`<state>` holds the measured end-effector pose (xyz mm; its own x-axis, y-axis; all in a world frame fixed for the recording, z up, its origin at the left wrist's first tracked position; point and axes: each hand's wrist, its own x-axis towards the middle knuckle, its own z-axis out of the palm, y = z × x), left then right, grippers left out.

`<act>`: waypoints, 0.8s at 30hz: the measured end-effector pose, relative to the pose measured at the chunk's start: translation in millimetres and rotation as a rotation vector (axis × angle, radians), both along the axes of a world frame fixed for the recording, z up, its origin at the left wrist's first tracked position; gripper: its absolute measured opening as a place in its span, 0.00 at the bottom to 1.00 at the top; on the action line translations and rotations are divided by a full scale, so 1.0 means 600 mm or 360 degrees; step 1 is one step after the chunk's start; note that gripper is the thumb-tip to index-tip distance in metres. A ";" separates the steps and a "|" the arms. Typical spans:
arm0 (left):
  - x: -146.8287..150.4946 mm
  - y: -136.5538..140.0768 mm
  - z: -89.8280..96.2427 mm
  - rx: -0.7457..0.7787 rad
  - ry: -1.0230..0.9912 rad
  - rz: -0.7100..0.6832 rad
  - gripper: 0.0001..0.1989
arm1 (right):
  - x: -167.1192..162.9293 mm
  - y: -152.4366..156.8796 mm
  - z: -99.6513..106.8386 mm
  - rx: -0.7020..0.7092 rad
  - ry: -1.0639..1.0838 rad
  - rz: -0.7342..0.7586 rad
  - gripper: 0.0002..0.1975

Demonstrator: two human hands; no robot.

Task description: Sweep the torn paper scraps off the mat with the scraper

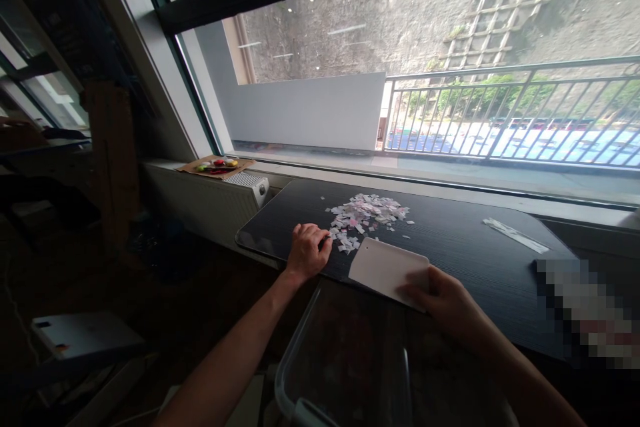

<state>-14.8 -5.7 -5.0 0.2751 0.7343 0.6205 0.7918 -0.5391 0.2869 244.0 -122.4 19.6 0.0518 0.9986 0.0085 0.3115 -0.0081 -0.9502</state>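
Beyond both hands is a window [350, 47], cut off at the top and right. Before it stretches a dark table [450, 240], its near edge partly hidden by the hands. Below and between the forearms sits a clear bin [296, 337] — cropped at the bottom, its contents too dim to make out. Right of the right hand, an object [593, 313] is pixelated beyond recognition. Paper scraps [367, 210] lie heaped just past the left hand [309, 250], whose fingers curl inward; I cannot tell whether they grip anything. The right hand [435, 290] pinches a pale board [387, 270], covering its corner.
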 end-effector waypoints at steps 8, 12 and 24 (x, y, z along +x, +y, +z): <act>0.001 -0.001 0.002 -0.0012 0.0001 -0.0003 0.08 | 0.004 0.004 -0.001 0.0044 -0.0058 -0.0066 0.16; 0.000 0.000 0.001 -0.0020 -0.0001 -0.0006 0.08 | -0.002 0.004 0.003 0.0013 -0.0021 -0.0017 0.15; 0.001 -0.001 0.001 -0.0014 0.0003 0.0005 0.08 | -0.011 -0.006 0.015 0.0055 -0.0057 0.0029 0.14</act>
<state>-14.3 -6.1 -4.3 0.2736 0.7405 0.6138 0.7941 -0.5340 0.2902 237.4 -125.9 28.5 0.0326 0.9985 0.0445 0.3450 0.0305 -0.9381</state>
